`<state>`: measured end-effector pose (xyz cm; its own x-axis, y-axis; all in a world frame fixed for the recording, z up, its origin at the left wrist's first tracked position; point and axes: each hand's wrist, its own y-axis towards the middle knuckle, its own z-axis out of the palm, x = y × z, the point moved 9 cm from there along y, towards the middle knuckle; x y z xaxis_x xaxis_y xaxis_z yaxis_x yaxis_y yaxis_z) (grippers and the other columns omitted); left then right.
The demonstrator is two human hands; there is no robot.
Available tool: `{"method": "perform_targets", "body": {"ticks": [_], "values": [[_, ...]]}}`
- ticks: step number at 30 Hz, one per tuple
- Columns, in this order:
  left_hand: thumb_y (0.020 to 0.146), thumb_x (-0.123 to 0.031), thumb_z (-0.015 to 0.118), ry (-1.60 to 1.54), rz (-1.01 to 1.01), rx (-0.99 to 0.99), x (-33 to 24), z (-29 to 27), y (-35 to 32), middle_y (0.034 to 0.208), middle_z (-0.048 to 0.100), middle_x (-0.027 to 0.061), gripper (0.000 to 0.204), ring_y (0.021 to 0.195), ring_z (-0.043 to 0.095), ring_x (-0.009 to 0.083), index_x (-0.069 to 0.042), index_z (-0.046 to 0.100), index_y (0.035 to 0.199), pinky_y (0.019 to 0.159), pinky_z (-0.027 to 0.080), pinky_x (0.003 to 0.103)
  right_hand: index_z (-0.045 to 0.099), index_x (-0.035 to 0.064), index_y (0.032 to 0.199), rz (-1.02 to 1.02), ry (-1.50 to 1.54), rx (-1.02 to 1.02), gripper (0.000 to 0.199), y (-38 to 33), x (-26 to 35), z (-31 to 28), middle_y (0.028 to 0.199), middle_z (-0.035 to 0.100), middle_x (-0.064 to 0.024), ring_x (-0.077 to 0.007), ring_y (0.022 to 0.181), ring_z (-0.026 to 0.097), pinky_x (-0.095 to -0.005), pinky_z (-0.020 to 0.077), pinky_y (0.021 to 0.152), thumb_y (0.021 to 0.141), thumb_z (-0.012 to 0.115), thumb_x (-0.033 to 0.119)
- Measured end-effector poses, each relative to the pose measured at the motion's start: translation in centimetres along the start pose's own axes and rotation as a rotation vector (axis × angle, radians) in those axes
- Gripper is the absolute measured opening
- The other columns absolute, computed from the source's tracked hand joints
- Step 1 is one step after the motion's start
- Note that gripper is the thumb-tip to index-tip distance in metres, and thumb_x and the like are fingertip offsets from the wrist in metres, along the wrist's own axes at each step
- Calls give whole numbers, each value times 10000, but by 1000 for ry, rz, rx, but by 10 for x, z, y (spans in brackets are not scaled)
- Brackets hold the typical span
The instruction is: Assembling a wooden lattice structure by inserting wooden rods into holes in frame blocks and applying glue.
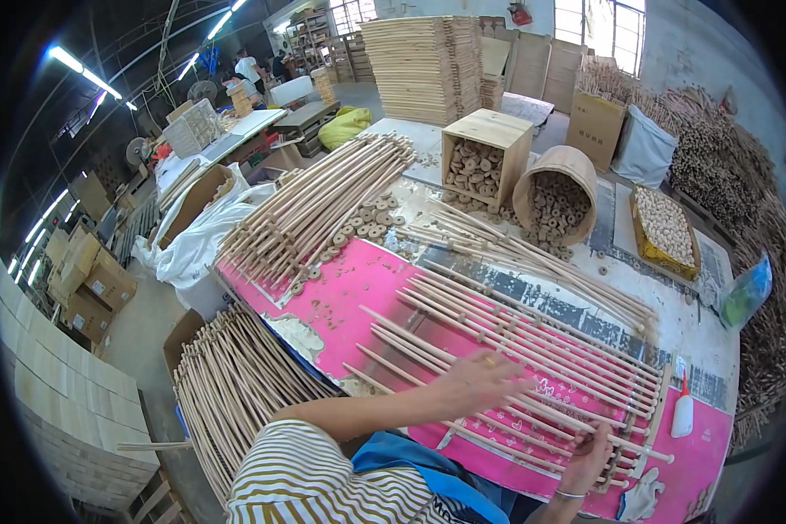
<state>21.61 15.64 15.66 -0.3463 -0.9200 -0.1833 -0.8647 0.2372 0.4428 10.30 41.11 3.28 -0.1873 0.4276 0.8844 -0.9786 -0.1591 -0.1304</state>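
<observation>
Rows of thin wooden rods (515, 327) lie side by side on a pink sheet (358, 288) in front of me, their right ends near a wooden strip (658, 406). My left hand (476, 382) is over the nearer rods, slightly blurred, its fingers stretched out to the right. Near the right ends, my right hand (589, 458) has its fingers closed around a wooden rod (642, 450) with a knobbed end. A white glue bottle (683, 410) with a red tip stands right of the rods. At the near right edge lies a crumpled whitish cloth or glove (642, 496).
A rod bundle (323, 196) and loose wooden rings (367, 220) lie farther left. Behind are a wooden box (489, 131) and a round tub (563, 170) of small wooden pieces, plus a tray of pale knobs (664, 223). More rods (244, 384) fill a carton at my left.
</observation>
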Motion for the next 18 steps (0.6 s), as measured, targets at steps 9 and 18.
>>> {"method": "perform_targets", "body": {"ticks": [9, 18], "values": [[955, -141, 638, -19, -85, 183, 47, -17, -64, 1209, 652, 73, 600, 1034, 668, 263, -157, 526, 1544, 936, 533, 403, 677, 63, 1009, 9, -1, -6, 259, -3, 16, -7, 772, 630, -11, -85, 655, 575, -219, 461, 580, 1094, 641, 305], [993, -198, 634, -350, -176, 371, -47, 41, 9, 1329, 671, 98, 623, 1168, 697, 292, -153, 447, 1585, 915, 593, 406, 708, 58, 1068, 117, 17, 142, 165, -42, -38, 75, 862, 705, -21, -81, 681, 607, -234, 462, 594, 1083, 655, 214]]}}
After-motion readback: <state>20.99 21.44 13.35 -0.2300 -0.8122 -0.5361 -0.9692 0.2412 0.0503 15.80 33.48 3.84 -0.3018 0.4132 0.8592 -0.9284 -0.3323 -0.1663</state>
